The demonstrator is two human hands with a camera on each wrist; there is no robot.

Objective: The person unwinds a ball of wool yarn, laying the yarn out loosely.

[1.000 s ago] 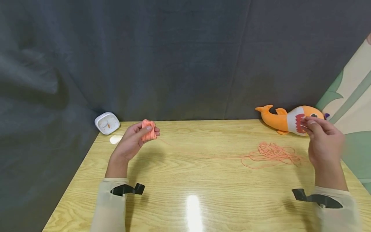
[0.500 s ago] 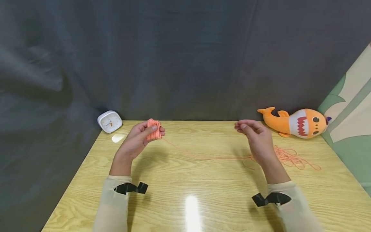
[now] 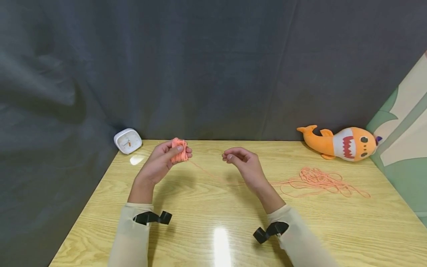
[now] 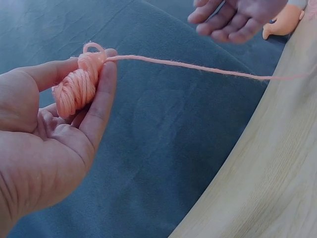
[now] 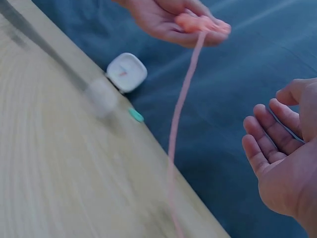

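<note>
Gripping peach yarn bundle (image 3: pixel 179 151) between thumb and fingers of my left hand (image 3: pixel 159 160), raised above surface (image 3: pixel 186 226). My right hand (image 3: pixel 247 163): apart from bundle, empty, fingers loosely bent. Loose yarn heap (image 3: pixel 320 179): toward surface's right edge.

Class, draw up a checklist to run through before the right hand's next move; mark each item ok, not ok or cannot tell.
1. Wound yarn bundle held by the left hand: ok.
2. Right hand holding the strand: not ok, it holds nothing.
3. Loose pile free of knots: cannot tell, its loops overlap.
4. Plush toy clear of the pile: ok, they lie apart.
</note>
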